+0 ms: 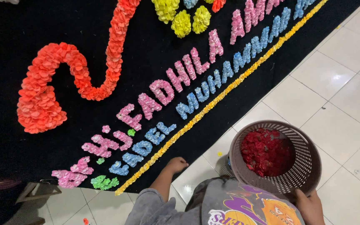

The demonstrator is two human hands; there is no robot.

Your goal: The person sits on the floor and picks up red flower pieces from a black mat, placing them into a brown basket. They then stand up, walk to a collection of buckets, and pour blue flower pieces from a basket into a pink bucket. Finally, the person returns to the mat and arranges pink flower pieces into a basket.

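Observation:
My right hand [310, 206] grips the near rim of a round brown plastic basket [309, 166] filled with red paper petals [265, 152]. The basket is tilted against my grey printed shirt [230, 206], above the white floor tiles. My left hand [176, 164] is curled, with its knuckles down at the near edge of a large black board [155, 50]. It rests next to the board's yellow petal border [213, 102], and nothing shows in it. Rows of pink letters [176, 79] and blue letters [213, 81] made of petals lie just beyond that hand.
A thick orange petal curve [63, 79] and yellow pompom flowers [182, 21] cover the board's far part. Small green petal clusters [103, 182] sit at the near left corner. White floor tiles [338, 83] run along the right. A dark stand [34, 191] is at bottom left.

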